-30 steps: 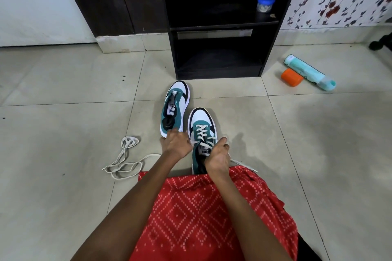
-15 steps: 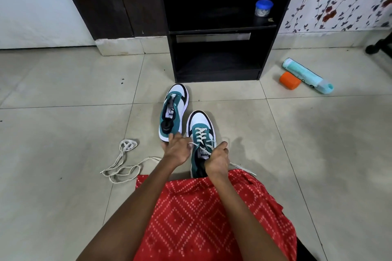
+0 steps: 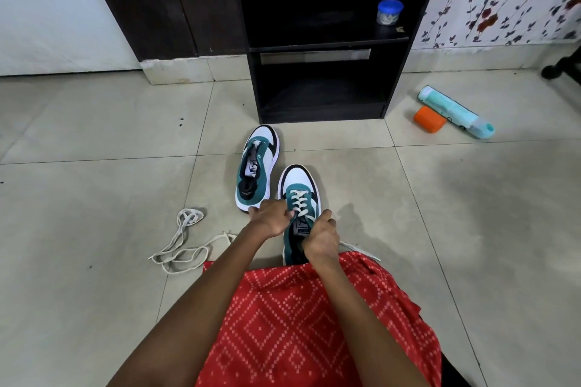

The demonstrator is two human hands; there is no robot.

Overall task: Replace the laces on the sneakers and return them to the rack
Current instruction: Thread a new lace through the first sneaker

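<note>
Left hand (image 3: 270,220) and right hand (image 3: 319,240), fingers curled, each grip the cream lace (image 3: 298,201) at the upper eyelets of the near teal, white and black sneaker (image 3: 300,181), which stands on the beige floor tiles (image 3: 94,198). A loose cream lace (image 3: 179,245) lies to its left. Beyond is the unlaced matching sneaker (image 3: 257,163), in front of the dark wooden rack (image 3: 320,104).

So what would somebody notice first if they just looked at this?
Probably the left hand and right hand gripping the laced sneaker in the middle of the floor. The unlaced sneaker stands just beyond it, to the left, and a loose lace lies tangled further left.
</note>
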